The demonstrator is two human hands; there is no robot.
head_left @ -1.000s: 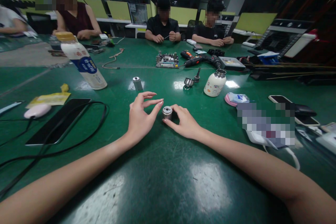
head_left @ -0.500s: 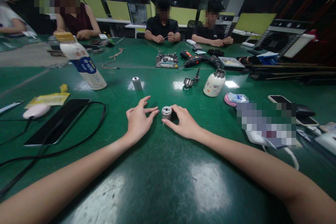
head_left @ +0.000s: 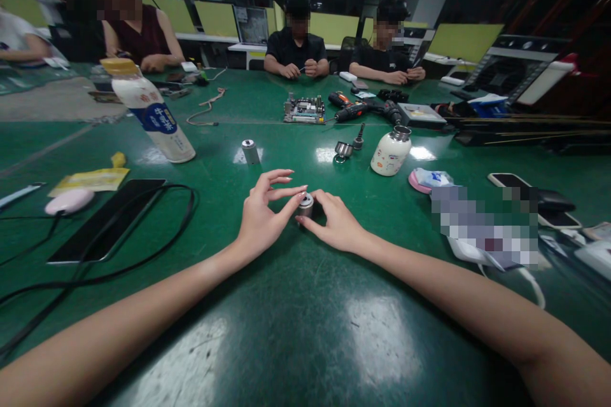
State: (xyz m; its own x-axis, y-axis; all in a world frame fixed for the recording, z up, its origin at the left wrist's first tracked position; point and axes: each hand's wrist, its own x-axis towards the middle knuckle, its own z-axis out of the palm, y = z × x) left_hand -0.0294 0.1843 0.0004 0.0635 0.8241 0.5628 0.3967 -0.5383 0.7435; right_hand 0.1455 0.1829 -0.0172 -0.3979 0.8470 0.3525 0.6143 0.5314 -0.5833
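A small silvery metal cylinder [head_left: 306,206] with a pale, holed top stands upright on the green table, between my hands. My right hand [head_left: 337,222] grips its side, thumb in front and fingers behind. Thumb and forefinger of my left hand [head_left: 265,213] come together at its top edge, partly covering it; the other left fingers stretch out beyond. A second grey cylinder [head_left: 250,152], with a dark knob on top, stands farther back on the left. Behind and to the right are a metal cup-shaped lid [head_left: 342,151] and a cream flask [head_left: 391,152] with its mouth uncovered.
To the left are a milk-coloured bottle [head_left: 155,117], a black tablet [head_left: 107,222], looping black cable [head_left: 191,206] and a pink mouse-like object [head_left: 69,201]. A circuit board [head_left: 304,111] and power drill [head_left: 356,109] lie farther back. Phones [head_left: 508,186] lie right. Several people sit across.
My left hand has moved right, bringing its thumb and forefinger onto the top of the metal cylinder. My right hand keeps its grip in nearly the same place.
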